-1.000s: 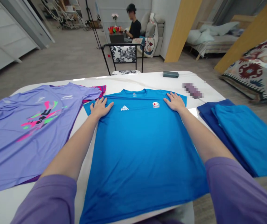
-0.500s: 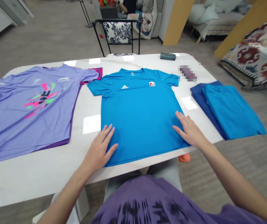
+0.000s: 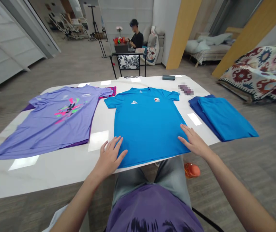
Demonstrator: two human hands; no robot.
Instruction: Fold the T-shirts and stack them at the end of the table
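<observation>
A bright blue T-shirt (image 3: 147, 125) lies flat, front side up, on the white table (image 3: 62, 170), its collar away from me and its hem near the front edge. My left hand (image 3: 110, 156) rests at the shirt's lower left side, fingers spread. At the lower right side lies my right hand (image 3: 194, 140), fingers also stretched out on the fabric. Neither hand grips anything. Left of the blue shirt, a lavender T-shirt (image 3: 67, 129) with a colourful print is spread over a darker purple garment.
Folded blue clothes (image 3: 227, 119) lie at the table's right edge. A dark case (image 3: 168, 77) sits at the far edge, near a blurred-out item (image 3: 186, 89). Beyond the table stands a chair (image 3: 128, 62); a person (image 3: 137, 38) sits farther back. An orange object (image 3: 192, 170) is on the floor.
The view has tilted up, showing more of the room and the seated person. Both hands stay spread at the blue T-shirt's lower sides, and the shirt lies as before.
</observation>
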